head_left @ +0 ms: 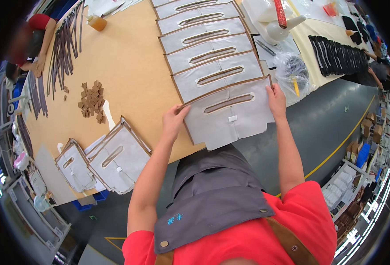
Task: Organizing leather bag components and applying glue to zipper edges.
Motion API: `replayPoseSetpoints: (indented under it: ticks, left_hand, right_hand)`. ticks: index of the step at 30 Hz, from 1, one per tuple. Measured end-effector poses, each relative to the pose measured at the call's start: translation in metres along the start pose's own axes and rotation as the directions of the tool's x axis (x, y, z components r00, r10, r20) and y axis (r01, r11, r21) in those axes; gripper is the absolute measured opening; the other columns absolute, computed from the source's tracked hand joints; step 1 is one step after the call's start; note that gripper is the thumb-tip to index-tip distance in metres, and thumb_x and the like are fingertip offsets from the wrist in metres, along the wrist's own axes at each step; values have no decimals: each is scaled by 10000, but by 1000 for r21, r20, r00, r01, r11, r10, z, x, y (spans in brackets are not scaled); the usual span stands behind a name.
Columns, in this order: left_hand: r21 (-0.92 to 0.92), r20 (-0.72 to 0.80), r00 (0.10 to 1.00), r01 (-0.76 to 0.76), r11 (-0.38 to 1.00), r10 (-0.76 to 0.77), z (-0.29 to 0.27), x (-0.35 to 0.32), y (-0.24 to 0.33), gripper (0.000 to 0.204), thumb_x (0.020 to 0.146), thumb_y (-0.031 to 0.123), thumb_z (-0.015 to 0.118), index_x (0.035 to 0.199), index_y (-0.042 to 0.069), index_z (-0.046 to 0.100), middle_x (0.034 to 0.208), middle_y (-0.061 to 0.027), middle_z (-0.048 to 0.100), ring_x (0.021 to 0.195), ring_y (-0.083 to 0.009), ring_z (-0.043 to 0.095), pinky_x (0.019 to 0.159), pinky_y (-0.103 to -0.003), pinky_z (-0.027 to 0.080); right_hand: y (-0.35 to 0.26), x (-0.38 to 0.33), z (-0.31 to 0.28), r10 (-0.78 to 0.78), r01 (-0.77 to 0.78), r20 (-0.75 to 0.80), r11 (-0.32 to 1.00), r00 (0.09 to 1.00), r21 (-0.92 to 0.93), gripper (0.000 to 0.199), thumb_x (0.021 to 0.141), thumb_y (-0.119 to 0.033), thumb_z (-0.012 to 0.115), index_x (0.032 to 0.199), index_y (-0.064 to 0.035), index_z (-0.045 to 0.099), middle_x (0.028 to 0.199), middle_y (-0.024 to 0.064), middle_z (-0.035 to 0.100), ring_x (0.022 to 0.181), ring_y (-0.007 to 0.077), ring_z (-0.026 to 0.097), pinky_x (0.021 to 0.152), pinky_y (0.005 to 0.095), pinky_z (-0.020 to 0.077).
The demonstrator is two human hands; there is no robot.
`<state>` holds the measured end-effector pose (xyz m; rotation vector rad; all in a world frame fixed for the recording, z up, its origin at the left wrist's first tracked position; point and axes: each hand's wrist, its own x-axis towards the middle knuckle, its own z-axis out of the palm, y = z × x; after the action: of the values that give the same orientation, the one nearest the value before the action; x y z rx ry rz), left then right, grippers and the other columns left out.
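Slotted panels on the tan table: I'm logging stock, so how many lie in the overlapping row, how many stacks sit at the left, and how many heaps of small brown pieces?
Slotted panels in the row, nearest one held by both hands: 7
Panel stacks at left: 2
Heap of small brown pieces: 1
Total: 10

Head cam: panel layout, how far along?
Done: a row of grey panels with brown edging already lies overlapped along the table. In hand: the left hand and right hand hold the nearest panel at its top corners, at the row's near end. Left: two stacks of similar panels wait at the table's near-left corner.
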<state>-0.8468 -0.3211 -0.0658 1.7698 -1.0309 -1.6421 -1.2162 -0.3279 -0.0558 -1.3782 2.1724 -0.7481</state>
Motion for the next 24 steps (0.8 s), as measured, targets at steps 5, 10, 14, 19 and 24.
replayPoseSetpoints:
  ticks: [5, 10, 14, 19, 24]
  left_hand:
    - [-89, -196, 980, -59, 994, 41, 26, 34, -15, 247, 867, 234, 695, 966, 7, 696, 774, 26, 644, 660, -49, 541, 596, -228, 435]
    - [94, -285, 957, -28, 995, 54, 22, 35, -24, 264, 834, 255, 729, 960, 25, 694, 767, 2, 652, 657, -63, 544, 627, -238, 458]
    - [255, -491, 851, -65, 965, 188, 9, 12, -25, 340, 778, 277, 781, 1017, 60, 674, 823, -22, 629, 722, -96, 568, 656, -255, 492]
    - [380, -486, 795, -181, 907, 362, -80, -43, -33, 331, 748, 175, 769, 1032, 71, 637, 952, -83, 588, 864, -225, 588, 722, -345, 505]
    - [751, -396, 704, -121, 649, 589, -221, -88, -85, 331, 737, 120, 748, 1046, 88, 635, 1044, -90, 600, 975, -296, 566, 834, -382, 467]
  right_hand:
    - [27, 27, 29, -25, 24, -20, 998, 999, -63, 254, 921, -270, 552, 937, -17, 563, 840, 206, 632, 811, 416, 598, 697, 463, 453]
    - [31, 24, 46, -59, 58, -4, 987, 998, -147, 251, 930, -269, 532, 983, -25, 548, 913, 214, 628, 875, 421, 590, 728, 475, 448]
    - [36, 24, 42, -212, 183, -51, 923, 976, -337, 293, 922, -242, 563, 1139, -48, 537, 1065, 189, 591, 973, 404, 554, 804, 488, 442]
    - [-40, 2, 45, -413, 394, -88, 902, 906, -176, 361, 911, -180, 589, 1246, -58, 530, 1155, 121, 560, 976, 296, 543, 821, 403, 462]
    - [-161, -84, 125, -450, 364, 323, 884, 832, 293, 283, 899, -82, 568, 1181, -58, 565, 1119, 91, 556, 865, 193, 563, 744, 307, 483]
